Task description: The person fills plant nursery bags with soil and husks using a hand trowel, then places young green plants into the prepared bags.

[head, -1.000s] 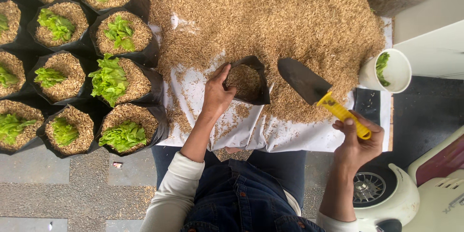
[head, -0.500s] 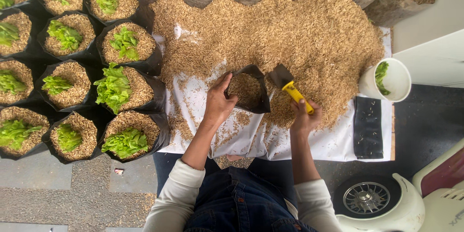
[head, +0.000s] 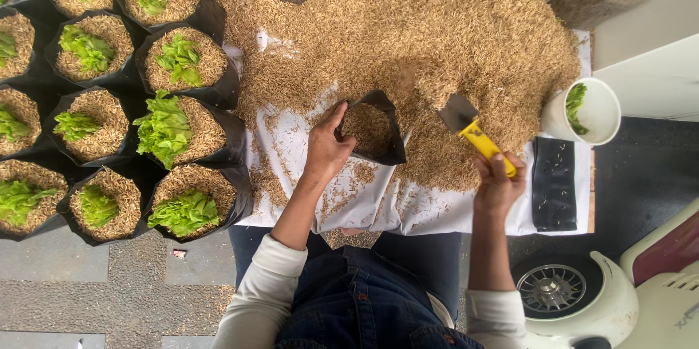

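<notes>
The left hand [head: 325,151] grips the rim of a small black plastic grow bag [head: 373,128] partly filled with husks. The right hand [head: 498,183] holds a yellow-handled dark metal trowel [head: 473,131], its blade dug into the tan rice-husk heap [head: 437,43] on a white sheet [head: 429,211].

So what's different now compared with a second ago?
The right hand swung the yellow-handled trowel from the air to beside the black bag, then out right, its blade now dug into the husk pile. The left hand kept holding the bag's rim. The white cup stayed put.
</notes>
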